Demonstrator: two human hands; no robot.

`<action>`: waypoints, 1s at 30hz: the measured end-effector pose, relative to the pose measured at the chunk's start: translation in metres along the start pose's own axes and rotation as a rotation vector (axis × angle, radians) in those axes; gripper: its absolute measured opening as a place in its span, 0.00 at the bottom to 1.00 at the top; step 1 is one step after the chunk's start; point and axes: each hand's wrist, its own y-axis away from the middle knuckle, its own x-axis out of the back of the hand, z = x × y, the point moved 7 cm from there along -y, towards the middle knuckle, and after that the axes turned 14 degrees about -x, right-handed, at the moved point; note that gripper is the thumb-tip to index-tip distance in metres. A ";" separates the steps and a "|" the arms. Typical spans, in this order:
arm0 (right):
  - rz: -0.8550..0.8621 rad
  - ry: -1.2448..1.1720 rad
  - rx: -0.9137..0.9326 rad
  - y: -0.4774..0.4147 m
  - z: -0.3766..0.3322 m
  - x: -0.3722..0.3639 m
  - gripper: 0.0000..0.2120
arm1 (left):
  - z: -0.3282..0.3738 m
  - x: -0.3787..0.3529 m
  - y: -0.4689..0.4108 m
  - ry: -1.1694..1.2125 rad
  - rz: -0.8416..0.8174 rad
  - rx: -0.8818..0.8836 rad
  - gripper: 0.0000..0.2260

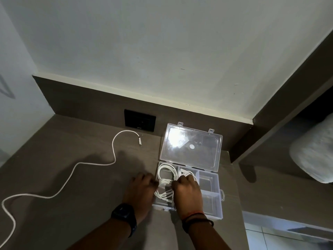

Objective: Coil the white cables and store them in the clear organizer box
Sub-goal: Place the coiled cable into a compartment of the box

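Brown desk [72, 177] bears organizer box [212, 195], beneath white wall [162, 42].

Both my forearms come up from the bottom edge of the frame, angled toward the lower centre. My left hand [142, 191] sits just left of centre, back up, fingers curled forward and pinched at the tips; a dark watch wraps that wrist. My right hand [187, 193] is just beside it to the right, knuckles up, fingers bent down and closed, dark and red bands round its wrist.
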 end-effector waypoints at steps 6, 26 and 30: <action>0.017 0.107 0.091 0.003 -0.011 0.005 0.12 | 0.008 0.003 -0.006 -0.156 -0.071 -0.049 0.09; -0.239 -0.027 -0.023 -0.008 -0.008 -0.020 0.12 | -0.010 -0.015 -0.014 -0.112 -0.180 0.047 0.09; -0.283 -0.195 -0.144 -0.008 0.001 -0.024 0.04 | -0.014 -0.018 -0.012 -0.040 -0.192 0.073 0.11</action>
